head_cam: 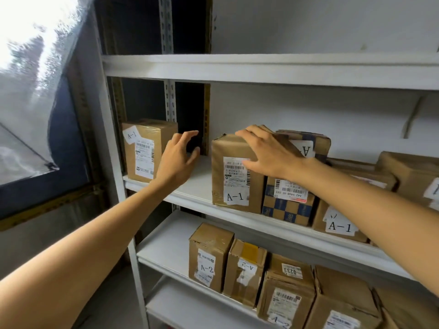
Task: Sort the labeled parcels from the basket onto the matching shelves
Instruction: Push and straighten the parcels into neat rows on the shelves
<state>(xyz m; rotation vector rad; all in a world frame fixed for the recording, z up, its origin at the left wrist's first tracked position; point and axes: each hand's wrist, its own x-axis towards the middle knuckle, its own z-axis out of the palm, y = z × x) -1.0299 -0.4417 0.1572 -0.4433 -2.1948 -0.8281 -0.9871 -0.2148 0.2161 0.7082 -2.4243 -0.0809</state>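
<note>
Resting right hand [270, 153] on A-1 parcel [219, 167] | checkered box [287, 211] beside | left hand [177, 161] free

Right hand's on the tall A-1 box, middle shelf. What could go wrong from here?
1. The tall A-1 parcel stands upright near the shelf front edge; the right hand lies flat on top without gripping, so a pull might tip it off.
2. The stacked parcel on the checkered box sits by that wrist and could get knocked.
</note>
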